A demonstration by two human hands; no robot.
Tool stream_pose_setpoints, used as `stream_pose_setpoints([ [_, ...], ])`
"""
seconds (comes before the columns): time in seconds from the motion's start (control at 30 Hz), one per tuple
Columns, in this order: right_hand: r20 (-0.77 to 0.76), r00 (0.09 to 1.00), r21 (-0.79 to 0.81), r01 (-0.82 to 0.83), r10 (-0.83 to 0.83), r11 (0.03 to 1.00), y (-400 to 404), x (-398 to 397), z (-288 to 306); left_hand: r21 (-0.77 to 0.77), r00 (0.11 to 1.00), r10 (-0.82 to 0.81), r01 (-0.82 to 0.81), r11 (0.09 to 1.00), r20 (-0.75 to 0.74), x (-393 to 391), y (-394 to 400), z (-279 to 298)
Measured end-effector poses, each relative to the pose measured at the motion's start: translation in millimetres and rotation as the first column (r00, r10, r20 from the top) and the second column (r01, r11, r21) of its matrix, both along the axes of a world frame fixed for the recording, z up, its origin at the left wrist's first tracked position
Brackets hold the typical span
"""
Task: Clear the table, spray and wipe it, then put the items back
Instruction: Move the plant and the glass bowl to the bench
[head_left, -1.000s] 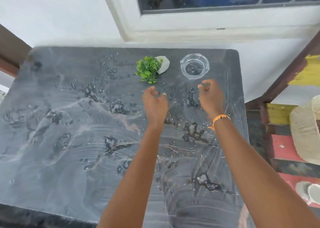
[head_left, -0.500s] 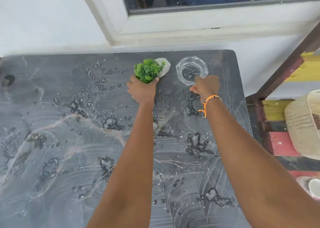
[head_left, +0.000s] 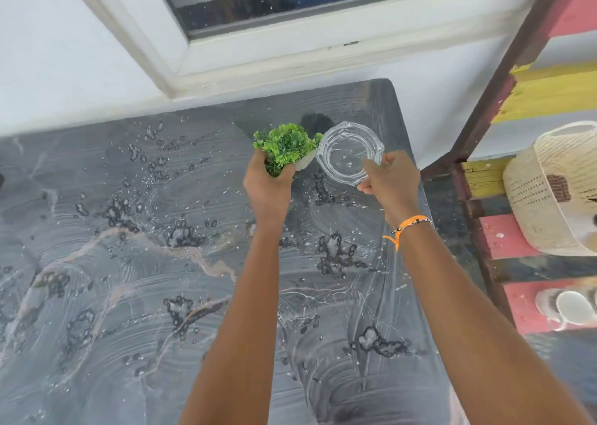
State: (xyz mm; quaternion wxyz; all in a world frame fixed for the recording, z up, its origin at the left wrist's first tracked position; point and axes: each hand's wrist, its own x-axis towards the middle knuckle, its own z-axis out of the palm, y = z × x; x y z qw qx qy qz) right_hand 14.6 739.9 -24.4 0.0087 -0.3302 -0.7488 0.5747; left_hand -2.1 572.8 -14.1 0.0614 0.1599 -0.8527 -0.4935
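Near the tabletop's (head_left: 129,295) far right corner, the left hand (head_left: 266,187) gripped the small green plant (head_left: 286,146) by its pot while the right hand (head_left: 392,182) pinched the glass dish (head_left: 347,151) by its near rim, both apparently lifted clear so the wet, streaked surface could be wiped.

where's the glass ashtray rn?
Head view, far right of the marble table: the glass ashtray is gripped by the right hand, tilted, right beside the small potted plant in the left hand.
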Motion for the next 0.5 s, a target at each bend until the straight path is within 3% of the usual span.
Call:
stream_pose_setpoints([
  [0.3, -0.018, 0.997, 0.126, 0.080, -0.078, 0.989, 136, 110, 7, -0.050, 0.966, -0.258, 0.260, 0.964, 0.029, 94, 117, 30],
  [0.5, 0.024, 0.987, 0.199, 0.151, -0.159, 0.968, 267, 198, -8, -0.012, 0.933, -0.332, 0.337, 0.942, 0.143, 162, 241, 28],
])
